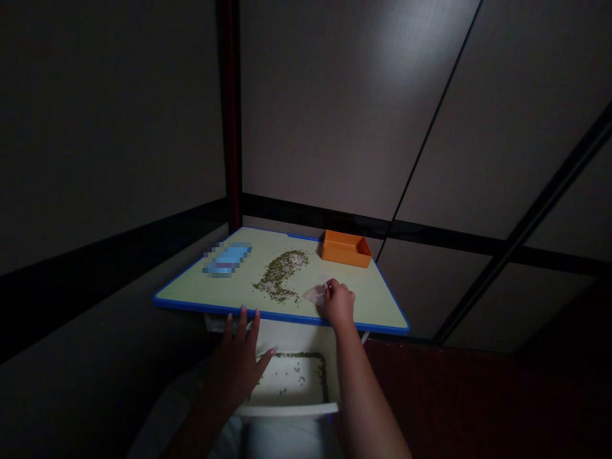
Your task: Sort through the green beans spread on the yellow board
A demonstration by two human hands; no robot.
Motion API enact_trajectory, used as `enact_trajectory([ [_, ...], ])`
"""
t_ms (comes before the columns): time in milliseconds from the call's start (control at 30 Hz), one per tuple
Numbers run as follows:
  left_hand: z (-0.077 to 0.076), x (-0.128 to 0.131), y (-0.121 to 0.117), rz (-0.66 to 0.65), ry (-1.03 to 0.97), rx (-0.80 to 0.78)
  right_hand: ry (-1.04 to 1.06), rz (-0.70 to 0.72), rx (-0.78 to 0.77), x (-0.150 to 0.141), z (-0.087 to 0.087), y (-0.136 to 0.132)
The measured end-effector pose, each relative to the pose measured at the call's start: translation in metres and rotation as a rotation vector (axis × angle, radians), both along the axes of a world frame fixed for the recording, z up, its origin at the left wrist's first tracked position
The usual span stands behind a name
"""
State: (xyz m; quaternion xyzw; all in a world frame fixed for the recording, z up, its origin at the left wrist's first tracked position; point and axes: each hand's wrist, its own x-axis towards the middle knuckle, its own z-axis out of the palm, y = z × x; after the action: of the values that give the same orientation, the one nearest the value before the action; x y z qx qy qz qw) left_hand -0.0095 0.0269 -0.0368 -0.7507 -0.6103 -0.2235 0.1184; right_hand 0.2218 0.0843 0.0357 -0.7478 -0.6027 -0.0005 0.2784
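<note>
On the pale table top [239, 290], small green beans or seeds [281, 277] lie scattered in a loose curved patch. Just right of them, my right hand [339, 303] pinches a small see-through plastic piece [314, 294] low over the surface; its exact kind is unclear. My left hand [243, 357] has its fingers spread, fingertips by the blue front edge, over the left side of a white drawer-like bin [301, 409]. More green grains show along the bin's inner edges and across its floor.
An orange open box [345, 250] stands at the table's back right. A blurred-out blue flat object [228, 260] lies on the left. Dark panelled walls [329, 127] rise close behind and to the left, and a dark red floor [454, 395] shows at right.
</note>
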Motion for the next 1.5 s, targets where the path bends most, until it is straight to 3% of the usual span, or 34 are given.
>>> enact_trajectory([
  [133,-0.002,-0.001,0.002,-0.011,0.003,-0.008,-0.005,0.0,-0.038,-0.002,0.0,0.001],
  [367,0.0,0.0,0.0,-0.016,0.003,0.001,0.004,0.139,0.01,-0.007,-0.002,0.001],
  [633,0.004,0.001,-0.001,0.004,0.009,-0.043,0.002,0.063,-0.017,-0.004,-0.002,0.002],
  [900,0.006,0.001,-0.003,0.006,0.019,-0.038,0.062,0.228,0.012,-0.003,-0.005,0.002],
  [1500,0.001,0.0,0.0,-0.006,0.026,-0.012,-0.004,0.208,-0.084,-0.005,0.001,-0.002],
])
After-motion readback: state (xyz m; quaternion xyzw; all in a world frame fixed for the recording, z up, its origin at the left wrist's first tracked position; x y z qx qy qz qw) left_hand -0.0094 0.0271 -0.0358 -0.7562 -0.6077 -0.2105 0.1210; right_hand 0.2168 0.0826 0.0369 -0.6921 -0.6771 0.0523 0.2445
